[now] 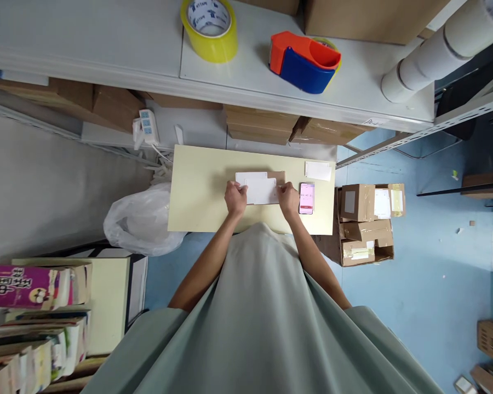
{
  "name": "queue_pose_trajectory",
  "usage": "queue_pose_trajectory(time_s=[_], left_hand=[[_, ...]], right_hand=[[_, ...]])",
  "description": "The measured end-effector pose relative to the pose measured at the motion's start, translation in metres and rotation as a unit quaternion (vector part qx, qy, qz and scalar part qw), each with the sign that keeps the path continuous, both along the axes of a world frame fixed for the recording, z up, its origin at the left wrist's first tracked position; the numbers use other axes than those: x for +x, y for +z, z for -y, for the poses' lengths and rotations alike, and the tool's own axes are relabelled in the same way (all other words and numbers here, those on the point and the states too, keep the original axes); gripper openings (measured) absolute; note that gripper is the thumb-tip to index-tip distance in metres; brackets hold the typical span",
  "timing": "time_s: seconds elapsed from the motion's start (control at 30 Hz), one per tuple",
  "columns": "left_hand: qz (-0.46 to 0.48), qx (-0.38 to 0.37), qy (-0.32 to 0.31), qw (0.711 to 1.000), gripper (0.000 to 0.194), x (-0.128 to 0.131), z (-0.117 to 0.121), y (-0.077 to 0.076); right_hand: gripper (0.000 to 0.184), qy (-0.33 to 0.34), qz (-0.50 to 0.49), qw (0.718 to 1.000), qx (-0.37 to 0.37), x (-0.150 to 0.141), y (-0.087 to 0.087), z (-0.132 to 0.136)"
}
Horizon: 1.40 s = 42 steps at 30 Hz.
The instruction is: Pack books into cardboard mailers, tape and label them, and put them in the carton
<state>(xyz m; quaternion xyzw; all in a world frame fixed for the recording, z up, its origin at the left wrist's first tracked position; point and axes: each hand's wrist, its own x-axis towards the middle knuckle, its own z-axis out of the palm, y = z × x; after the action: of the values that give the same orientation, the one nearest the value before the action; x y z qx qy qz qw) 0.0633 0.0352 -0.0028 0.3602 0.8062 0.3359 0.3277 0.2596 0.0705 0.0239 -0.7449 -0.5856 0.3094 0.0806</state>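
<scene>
A small flat cardboard box (pixel 276 176) lies on the pale yellow table in front of me. Over it is a white paper label (pixel 262 191), covering most of its top. Another white paper (pixel 246 175) shows behind the label's upper left. My left hand (pixel 235 198) is closed at the label's left edge, thumb against it. At the right edge, my right hand (pixel 288 200) pinches the label between its fingers. Just right of that hand lies a phone (pixel 307 197) with a pink timer screen. White slips (pixel 317 170) rest near the table's far right corner.
Above the table (pixel 201 191) runs a grey shelf (pixel 234 82) with yellow tape (pixel 210 33), a tape dispenser (pixel 304 61) and white rolls (pixel 431 57). Cardboard boxes (pixel 365 243) stand right of the table, a plastic bag (pixel 137 219) left. Books (pixel 28 287) are stacked lower left.
</scene>
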Motion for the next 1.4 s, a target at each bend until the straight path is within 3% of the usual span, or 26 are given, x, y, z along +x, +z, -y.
queue_pose_trajectory(time_s=[0.07,0.17,0.23,0.3,0.53,0.67,0.83,0.93,1.07,1.17,1.27,1.4], left_hand=[[-0.014,0.042,-0.053,0.998,0.026,0.006,0.005,0.006],[-0.042,0.116,-0.211,0.970,0.048,0.017,0.014,0.012],[-0.049,0.126,-0.296,0.945,0.060,0.022,0.020,0.010],[-0.059,0.103,-0.332,0.936,0.067,0.022,0.026,0.005],[-0.153,0.042,-0.383,0.910,0.084,0.002,0.033,-0.010],[-0.178,0.030,-0.373,0.910,0.088,-0.006,0.038,-0.012],[-0.193,0.025,-0.398,0.896,0.093,-0.009,0.041,-0.013],[-0.203,0.022,-0.409,0.889,0.103,-0.011,0.041,-0.015],[-0.225,0.021,-0.419,0.879,0.108,-0.012,0.042,-0.020],[-0.235,0.019,-0.418,0.878,0.100,-0.014,0.043,-0.022],[-0.239,0.009,-0.419,0.876,0.100,-0.015,0.042,-0.019],[-0.248,-0.012,-0.431,0.868,0.111,-0.013,0.041,-0.011]], right_hand=[[0.027,0.070,0.025,0.997,0.036,-0.011,0.003,0.006],[0.054,0.212,0.035,0.972,0.090,-0.031,0.003,0.020],[0.063,0.276,0.036,0.956,0.095,-0.040,-0.002,0.029],[0.067,0.304,0.039,0.948,0.088,-0.043,-0.010,0.037],[0.071,0.316,0.037,0.943,0.098,-0.024,-0.026,0.040],[0.071,0.269,0.058,0.955,0.107,-0.010,-0.027,0.037],[0.072,0.260,0.060,0.958,0.104,-0.002,-0.024,0.045],[0.072,0.298,0.050,0.948,0.097,-0.004,-0.020,0.054],[0.070,0.398,0.017,0.913,0.085,-0.019,-0.017,0.062],[0.072,0.423,-0.005,0.902,0.087,-0.037,-0.018,0.055],[0.073,0.405,-0.014,0.909,0.100,-0.047,-0.020,0.037],[0.072,0.359,-0.008,0.927,0.109,-0.034,-0.023,0.016]])
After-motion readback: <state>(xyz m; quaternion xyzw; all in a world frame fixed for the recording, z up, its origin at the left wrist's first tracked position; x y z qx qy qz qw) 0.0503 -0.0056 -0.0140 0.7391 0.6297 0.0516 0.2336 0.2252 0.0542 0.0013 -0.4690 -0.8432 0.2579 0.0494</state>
